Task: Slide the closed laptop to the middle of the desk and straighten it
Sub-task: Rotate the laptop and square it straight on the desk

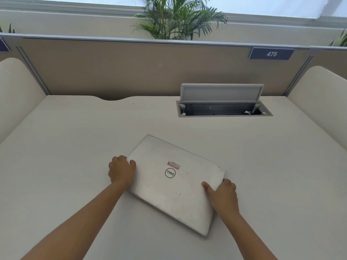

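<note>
Pale tabletop [75, 147] is carrying one closed silver laptop [176, 184], lying skewed near its middle; one cable box [223, 107] is sitting open behind it, under one partition [131, 72] and one palm [176, 17]; two hands are gripping it, left hand [122, 170] with fingers [120, 159] curled on the left edge, right hand [223, 196] clasping the right edge, thumb on the lid.

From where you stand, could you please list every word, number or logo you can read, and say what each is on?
"475": white digits on the blue sign on the partition.
"DELL": circled logo on the laptop lid, upside down from here.
Red-and-white sticker above the logo: print too blurred to read.
</note>
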The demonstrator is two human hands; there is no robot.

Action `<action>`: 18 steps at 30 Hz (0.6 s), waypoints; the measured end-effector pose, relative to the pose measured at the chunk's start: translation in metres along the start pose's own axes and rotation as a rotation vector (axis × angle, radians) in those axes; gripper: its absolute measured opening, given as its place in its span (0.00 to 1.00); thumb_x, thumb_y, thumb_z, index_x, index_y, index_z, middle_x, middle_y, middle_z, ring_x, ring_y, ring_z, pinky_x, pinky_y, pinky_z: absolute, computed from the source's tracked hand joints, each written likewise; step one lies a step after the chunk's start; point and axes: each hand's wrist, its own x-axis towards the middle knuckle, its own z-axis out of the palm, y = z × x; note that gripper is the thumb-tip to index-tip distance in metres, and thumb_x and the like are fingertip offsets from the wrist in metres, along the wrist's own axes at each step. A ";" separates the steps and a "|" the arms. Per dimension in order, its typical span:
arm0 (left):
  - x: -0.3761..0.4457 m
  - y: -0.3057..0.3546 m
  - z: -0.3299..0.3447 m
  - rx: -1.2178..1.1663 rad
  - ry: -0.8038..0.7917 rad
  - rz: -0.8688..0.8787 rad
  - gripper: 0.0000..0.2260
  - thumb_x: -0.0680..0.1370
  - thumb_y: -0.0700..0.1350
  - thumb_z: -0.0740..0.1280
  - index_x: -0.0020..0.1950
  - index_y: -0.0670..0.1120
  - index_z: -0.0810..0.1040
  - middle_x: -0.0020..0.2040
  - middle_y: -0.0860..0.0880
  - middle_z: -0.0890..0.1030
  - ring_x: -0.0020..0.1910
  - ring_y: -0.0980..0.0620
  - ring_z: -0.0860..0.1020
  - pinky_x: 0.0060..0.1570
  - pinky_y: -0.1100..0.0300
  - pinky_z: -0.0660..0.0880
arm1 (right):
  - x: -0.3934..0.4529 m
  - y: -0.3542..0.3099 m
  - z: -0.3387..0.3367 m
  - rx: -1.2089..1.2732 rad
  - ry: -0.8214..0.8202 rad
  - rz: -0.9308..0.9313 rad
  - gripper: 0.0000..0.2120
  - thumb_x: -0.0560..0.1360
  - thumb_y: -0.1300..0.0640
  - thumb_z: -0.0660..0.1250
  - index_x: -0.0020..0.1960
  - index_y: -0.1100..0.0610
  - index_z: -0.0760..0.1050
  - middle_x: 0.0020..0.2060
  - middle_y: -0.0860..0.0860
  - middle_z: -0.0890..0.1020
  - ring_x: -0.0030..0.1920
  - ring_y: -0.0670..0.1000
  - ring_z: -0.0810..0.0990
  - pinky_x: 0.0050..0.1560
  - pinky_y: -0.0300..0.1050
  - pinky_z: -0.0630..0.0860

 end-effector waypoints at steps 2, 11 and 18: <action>0.003 0.001 -0.001 -0.046 -0.006 -0.049 0.19 0.77 0.48 0.59 0.62 0.39 0.73 0.62 0.39 0.72 0.63 0.39 0.69 0.58 0.46 0.69 | 0.003 -0.007 -0.002 -0.055 -0.027 0.030 0.37 0.69 0.37 0.68 0.60 0.67 0.64 0.56 0.62 0.73 0.54 0.61 0.77 0.51 0.50 0.75; 0.012 0.003 -0.009 -0.045 -0.095 -0.080 0.30 0.71 0.63 0.64 0.61 0.39 0.75 0.62 0.40 0.73 0.64 0.40 0.70 0.57 0.48 0.72 | 0.024 -0.012 -0.005 -0.023 -0.145 0.096 0.41 0.66 0.36 0.71 0.60 0.68 0.63 0.56 0.61 0.75 0.56 0.60 0.77 0.51 0.50 0.78; 0.021 0.013 -0.016 -0.073 -0.205 -0.137 0.29 0.72 0.65 0.63 0.39 0.36 0.75 0.46 0.37 0.81 0.49 0.36 0.81 0.43 0.53 0.75 | 0.034 -0.005 -0.005 -0.003 -0.169 0.074 0.30 0.66 0.36 0.70 0.47 0.63 0.69 0.45 0.58 0.76 0.53 0.58 0.79 0.44 0.46 0.73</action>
